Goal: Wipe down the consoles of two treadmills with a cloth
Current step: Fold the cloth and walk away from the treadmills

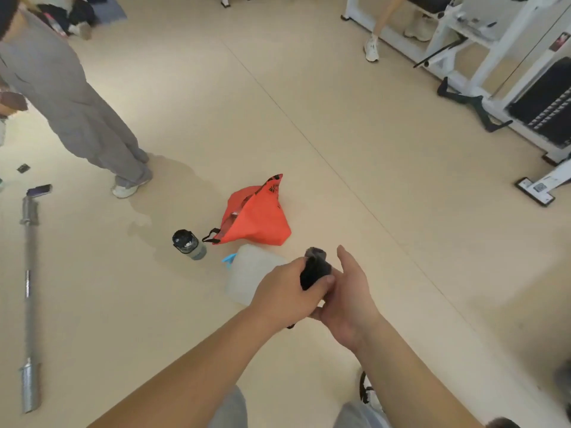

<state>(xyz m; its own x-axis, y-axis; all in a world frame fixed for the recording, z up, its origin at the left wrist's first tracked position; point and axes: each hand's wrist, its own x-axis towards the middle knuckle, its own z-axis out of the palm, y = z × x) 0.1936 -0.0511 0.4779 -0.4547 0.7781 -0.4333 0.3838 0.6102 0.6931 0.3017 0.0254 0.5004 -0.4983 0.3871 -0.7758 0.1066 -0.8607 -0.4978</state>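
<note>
Far left: steel barbell (30, 299) lying flat on beige floor (340, 125). Left of centre: dark-lidded water bottle (188, 244), upright. Centre: orange bag (258, 216) slumped just behind translucent plastic jug (247, 273). Foreground: left hand (285, 296) clenched around dark cloth (315, 268), bunched and held above the floor; right hand (347, 299) open, palm cupped against the cloth's far side. Far right: white weight machine (494, 47).

Both forearms are seen bare, with no sleeves reaching the wrists and no watch or rings visible. Grey trousers (230, 410) are worn, and a white shoe (372, 398) with black straps.
</note>
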